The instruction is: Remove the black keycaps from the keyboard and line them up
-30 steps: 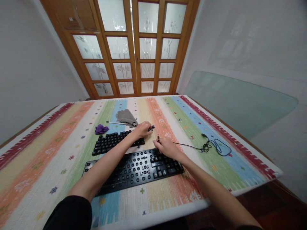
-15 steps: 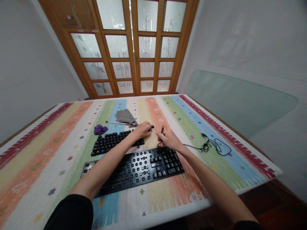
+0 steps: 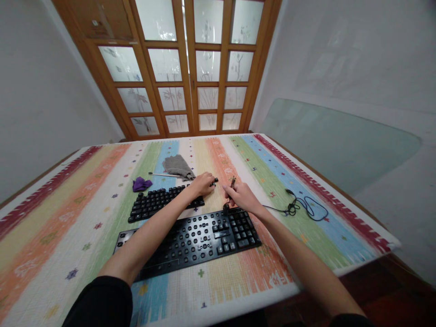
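My left hand (image 3: 204, 183) is closed, its fingertips pinching a small black keycap (image 3: 215, 180) at the right end of the loose keycaps. These loose keycaps (image 3: 153, 203) lie in rows on the cloth beyond the keyboard. Held in my right hand (image 3: 242, 196) is a slim dark tool (image 3: 233, 182) with a metallic tip pointing up; its exact kind is unclear. The black keyboard (image 3: 200, 245) lies below both hands, its main section stripped of caps. Keys still sit on its right side. My left forearm covers part of the keyboard's left half.
A grey cloth (image 3: 177, 166), a thin white stick with a dark end (image 3: 163, 175) and a crumpled purple cloth (image 3: 141, 184) lie behind the loose keycaps. The keyboard's black cable (image 3: 303, 206) is bundled at the right. A striped tablecloth (image 3: 112, 181) covers the table.
My right hand has shifted very slightly and the tool in it has tilted a little to the right. My left hand stays at the keycap.
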`<action>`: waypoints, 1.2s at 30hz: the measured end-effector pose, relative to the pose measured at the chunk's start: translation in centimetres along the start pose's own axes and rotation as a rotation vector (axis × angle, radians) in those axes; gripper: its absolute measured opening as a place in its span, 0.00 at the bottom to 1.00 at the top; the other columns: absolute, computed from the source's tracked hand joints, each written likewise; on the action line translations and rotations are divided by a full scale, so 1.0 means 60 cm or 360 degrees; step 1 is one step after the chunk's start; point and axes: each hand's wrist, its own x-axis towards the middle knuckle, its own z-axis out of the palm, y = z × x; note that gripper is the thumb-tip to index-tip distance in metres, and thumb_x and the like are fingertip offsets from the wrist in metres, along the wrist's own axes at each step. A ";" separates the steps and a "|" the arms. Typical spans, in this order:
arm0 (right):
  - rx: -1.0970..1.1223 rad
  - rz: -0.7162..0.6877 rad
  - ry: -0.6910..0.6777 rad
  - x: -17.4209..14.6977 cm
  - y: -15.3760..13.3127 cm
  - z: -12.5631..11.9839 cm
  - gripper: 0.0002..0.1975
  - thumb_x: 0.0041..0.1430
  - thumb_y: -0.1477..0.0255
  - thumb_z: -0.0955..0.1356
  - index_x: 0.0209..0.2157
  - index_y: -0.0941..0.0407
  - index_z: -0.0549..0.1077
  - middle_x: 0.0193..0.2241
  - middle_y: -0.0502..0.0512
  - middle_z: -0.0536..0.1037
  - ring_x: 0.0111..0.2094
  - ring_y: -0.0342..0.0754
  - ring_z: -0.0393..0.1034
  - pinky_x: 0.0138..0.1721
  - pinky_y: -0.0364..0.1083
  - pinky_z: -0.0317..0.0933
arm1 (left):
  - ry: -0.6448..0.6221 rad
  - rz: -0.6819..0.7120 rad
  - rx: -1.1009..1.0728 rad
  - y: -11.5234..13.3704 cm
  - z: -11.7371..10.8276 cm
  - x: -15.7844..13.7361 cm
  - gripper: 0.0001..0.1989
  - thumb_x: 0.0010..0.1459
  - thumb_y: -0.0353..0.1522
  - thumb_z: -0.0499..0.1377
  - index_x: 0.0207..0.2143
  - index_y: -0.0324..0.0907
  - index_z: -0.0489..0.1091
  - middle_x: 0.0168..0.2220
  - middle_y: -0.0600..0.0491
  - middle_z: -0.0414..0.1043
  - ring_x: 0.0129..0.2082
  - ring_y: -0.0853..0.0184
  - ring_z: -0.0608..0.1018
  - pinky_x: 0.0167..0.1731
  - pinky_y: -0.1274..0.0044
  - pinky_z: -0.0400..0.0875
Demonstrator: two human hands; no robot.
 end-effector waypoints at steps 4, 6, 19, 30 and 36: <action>-0.0006 0.0011 0.0012 0.000 -0.002 -0.002 0.21 0.65 0.67 0.62 0.20 0.59 0.72 0.11 0.49 0.70 0.15 0.42 0.68 0.22 0.39 0.58 | -0.0014 0.0006 0.0018 -0.002 -0.002 -0.001 0.06 0.56 0.29 0.57 0.33 0.36 0.73 0.35 0.43 0.72 0.41 0.57 0.73 0.41 0.71 0.69; -0.0021 -0.0009 0.0023 0.002 -0.002 -0.003 0.21 0.65 0.68 0.62 0.20 0.58 0.72 0.11 0.49 0.71 0.16 0.42 0.68 0.23 0.39 0.59 | -0.0011 0.0007 0.0028 -0.003 -0.002 -0.002 0.06 0.56 0.29 0.57 0.34 0.37 0.73 0.35 0.43 0.72 0.42 0.57 0.73 0.41 0.71 0.69; -0.0173 -0.0174 0.0120 0.010 0.007 -0.004 0.20 0.67 0.68 0.61 0.22 0.58 0.71 0.14 0.49 0.72 0.19 0.43 0.70 0.27 0.41 0.59 | -0.0012 0.0058 0.0034 -0.008 0.006 -0.002 0.08 0.57 0.29 0.56 0.37 0.37 0.73 0.37 0.44 0.73 0.43 0.59 0.74 0.42 0.72 0.69; -0.0167 -0.0218 0.0146 0.011 0.009 -0.003 0.19 0.67 0.68 0.62 0.21 0.57 0.71 0.14 0.49 0.72 0.19 0.44 0.70 0.27 0.42 0.59 | -0.0009 0.0030 0.0012 -0.012 0.014 0.001 0.08 0.57 0.30 0.57 0.37 0.37 0.73 0.37 0.44 0.74 0.43 0.59 0.74 0.42 0.73 0.69; -0.0186 -0.0236 0.0163 0.012 0.008 -0.002 0.19 0.67 0.69 0.63 0.21 0.57 0.71 0.14 0.49 0.72 0.19 0.44 0.70 0.28 0.42 0.59 | 0.0012 0.0041 -0.0016 -0.009 0.013 0.001 0.07 0.55 0.28 0.57 0.36 0.37 0.73 0.36 0.45 0.73 0.41 0.59 0.74 0.41 0.73 0.69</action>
